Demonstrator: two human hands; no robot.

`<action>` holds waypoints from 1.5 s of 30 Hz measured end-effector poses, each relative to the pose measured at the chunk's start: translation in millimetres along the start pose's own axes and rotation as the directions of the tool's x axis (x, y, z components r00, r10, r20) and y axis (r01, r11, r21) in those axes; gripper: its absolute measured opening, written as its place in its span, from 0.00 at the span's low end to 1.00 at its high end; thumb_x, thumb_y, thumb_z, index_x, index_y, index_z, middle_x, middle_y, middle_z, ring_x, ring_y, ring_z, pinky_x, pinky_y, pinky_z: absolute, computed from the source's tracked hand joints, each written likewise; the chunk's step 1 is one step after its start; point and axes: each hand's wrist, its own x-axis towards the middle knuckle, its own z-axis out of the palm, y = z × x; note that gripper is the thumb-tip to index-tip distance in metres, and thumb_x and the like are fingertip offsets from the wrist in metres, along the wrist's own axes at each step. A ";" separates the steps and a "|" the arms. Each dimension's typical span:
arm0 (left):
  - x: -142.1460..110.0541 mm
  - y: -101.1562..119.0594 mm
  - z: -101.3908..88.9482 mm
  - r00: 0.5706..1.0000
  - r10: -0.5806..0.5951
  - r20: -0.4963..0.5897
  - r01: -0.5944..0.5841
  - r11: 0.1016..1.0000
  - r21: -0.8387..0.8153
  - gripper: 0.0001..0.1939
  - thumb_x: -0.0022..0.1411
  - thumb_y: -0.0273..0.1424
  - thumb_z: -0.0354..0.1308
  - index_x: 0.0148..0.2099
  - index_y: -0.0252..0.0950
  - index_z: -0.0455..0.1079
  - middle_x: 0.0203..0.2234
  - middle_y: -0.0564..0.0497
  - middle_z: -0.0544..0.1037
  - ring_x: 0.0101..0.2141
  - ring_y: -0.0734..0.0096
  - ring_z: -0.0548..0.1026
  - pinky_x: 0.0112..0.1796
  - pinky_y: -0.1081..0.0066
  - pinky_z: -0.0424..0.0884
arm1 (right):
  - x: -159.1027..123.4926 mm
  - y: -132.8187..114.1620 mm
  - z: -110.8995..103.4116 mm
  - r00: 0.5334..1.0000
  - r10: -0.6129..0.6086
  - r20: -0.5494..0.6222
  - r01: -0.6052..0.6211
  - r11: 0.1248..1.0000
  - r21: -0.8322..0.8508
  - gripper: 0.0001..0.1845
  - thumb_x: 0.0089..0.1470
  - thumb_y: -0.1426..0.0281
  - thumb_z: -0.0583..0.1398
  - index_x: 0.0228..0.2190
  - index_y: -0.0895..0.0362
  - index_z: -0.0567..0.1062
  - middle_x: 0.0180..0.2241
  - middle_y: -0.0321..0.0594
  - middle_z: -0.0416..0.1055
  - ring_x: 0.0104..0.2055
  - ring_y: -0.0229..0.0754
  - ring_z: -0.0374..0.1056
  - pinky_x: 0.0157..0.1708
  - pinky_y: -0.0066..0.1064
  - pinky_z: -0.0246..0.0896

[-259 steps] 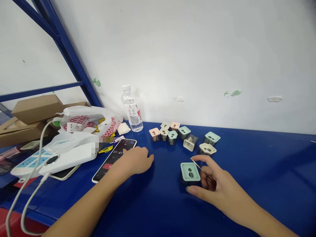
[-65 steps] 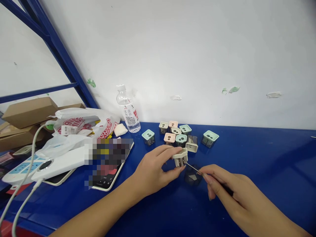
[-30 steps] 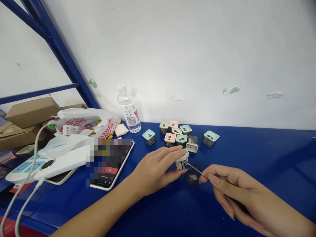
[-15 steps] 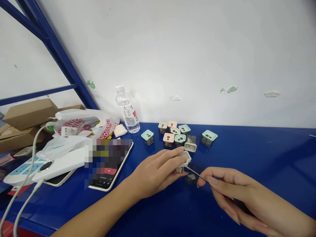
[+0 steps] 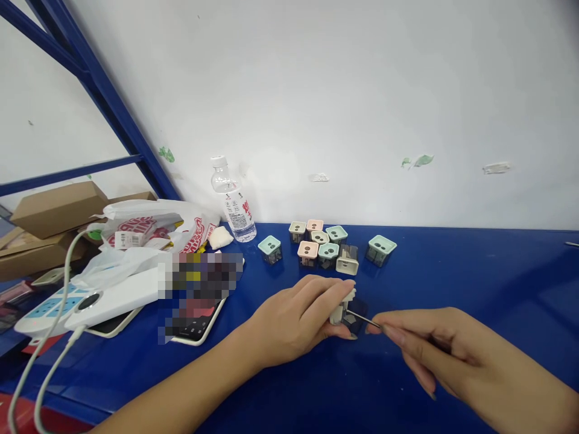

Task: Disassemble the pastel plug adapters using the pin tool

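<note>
Shifted right and turned since last look: cream sharpener top (image 5: 338, 313), pinched tight in our left hand (image 5: 296, 320); our right hand (image 5: 432, 345) closes round slim metal tool (image 5: 362, 317), tip at top, beside smoky box (image 5: 360, 306).

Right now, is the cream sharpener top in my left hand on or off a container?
Off. The left hand holds the cream sharpener top with its inner parts exposed, and a smoky container shows beside it.
</note>
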 end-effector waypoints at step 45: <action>-6.9 -11.6 18.1 0.936 -0.332 0.118 0.348 0.823 -0.448 0.25 0.60 0.37 0.68 0.57 0.37 0.69 0.50 0.44 0.79 0.50 0.64 0.78 0.50 0.66 0.77 | 18.8 27.7 -9.7 0.773 -0.616 -0.155 0.252 0.521 -0.815 0.22 0.71 0.65 0.47 0.31 0.54 0.75 0.28 0.40 0.72 0.29 0.44 0.70 0.31 0.37 0.63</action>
